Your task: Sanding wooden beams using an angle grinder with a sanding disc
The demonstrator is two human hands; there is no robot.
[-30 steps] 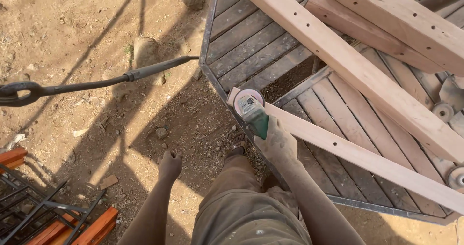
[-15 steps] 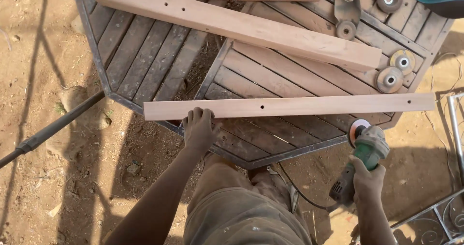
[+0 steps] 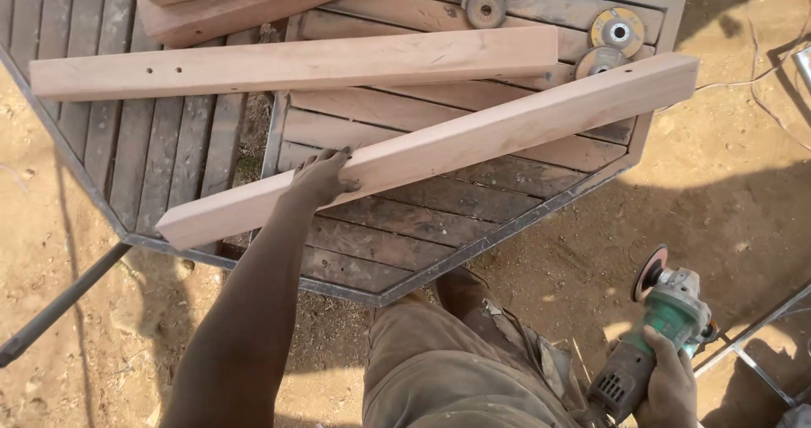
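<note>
I logged the left hand (image 3: 321, 179) pressed on a long pale wooden plank (image 3: 439, 145), fingers curled over its far edge, gripping it near its lower end. The plank lay slantwise across the slatted wooden counter (image 3: 405, 225), running from just left of that hand up and away to the right corner of the counter. Beyond the hand, a second pale plank (image 3: 287, 65) with small drilled holes lay nearly level, and two more boards (image 3: 253, 5) sat farther off at the top. Three grinding discs (image 3: 617, 31) rested on the slats past the plank's far end. The right hand (image 3: 667, 386) hung well apart from the counter, low over the sandy ground (image 3: 718, 183), fingers wrapped tight around the body of a green angle grinder (image 3: 667, 318), its reddish disc pointing up and away from the hand. A dark metal bar (image 3: 59, 305) lay on the dirt left of the left arm.
</note>
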